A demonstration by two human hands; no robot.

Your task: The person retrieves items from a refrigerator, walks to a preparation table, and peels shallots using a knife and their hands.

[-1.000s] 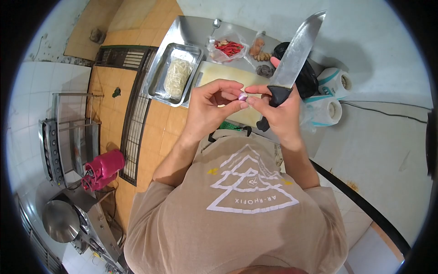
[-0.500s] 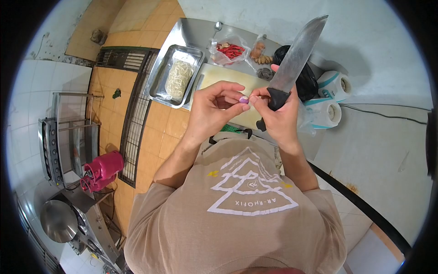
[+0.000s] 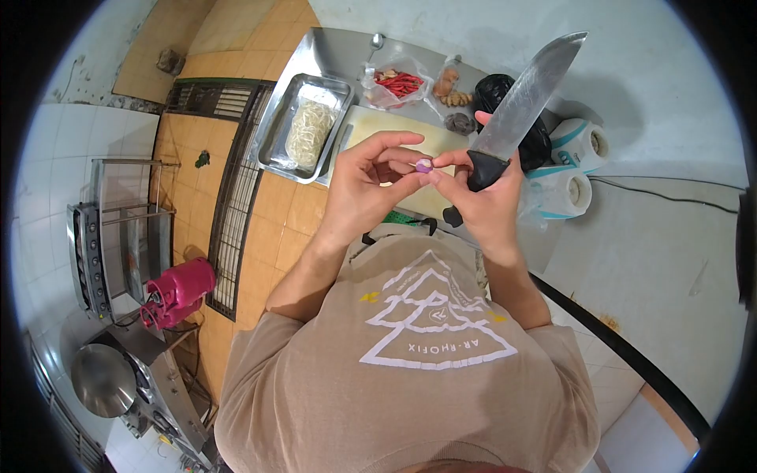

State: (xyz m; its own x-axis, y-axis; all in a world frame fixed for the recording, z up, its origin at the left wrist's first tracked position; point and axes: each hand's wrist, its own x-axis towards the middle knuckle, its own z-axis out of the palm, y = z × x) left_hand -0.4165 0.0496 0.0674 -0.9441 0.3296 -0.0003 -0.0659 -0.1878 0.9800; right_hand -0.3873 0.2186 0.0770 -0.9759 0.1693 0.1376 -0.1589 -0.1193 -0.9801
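Observation:
Between the thumb and fingers of my left hand (image 3: 364, 177) is a small purple shallot (image 3: 424, 165) with a pale end. My right hand (image 3: 482, 206) is closed around the black handle of a large kitchen knife (image 3: 530, 98), its blade pointing up and away to the right. The right thumb and a fingertip also meet at the shallot. Both hands are held above a pale cutting board (image 3: 386, 126), hiding part of it.
A steel tray (image 3: 272, 150) holds packed noodle-like strands (image 3: 310, 135). Behind the board are bagged red chilies (image 3: 398, 83), ginger (image 3: 456, 99), a spoon (image 3: 377, 41) and a black bag (image 3: 536, 146). Paper rolls (image 3: 569, 193) stand right; a pink gas cylinder (image 3: 180, 292) is at left.
The knife has shifted slightly right with my right hand. My right index finger now stretches to the shallot, which has turned a little and shows more of its pale end.

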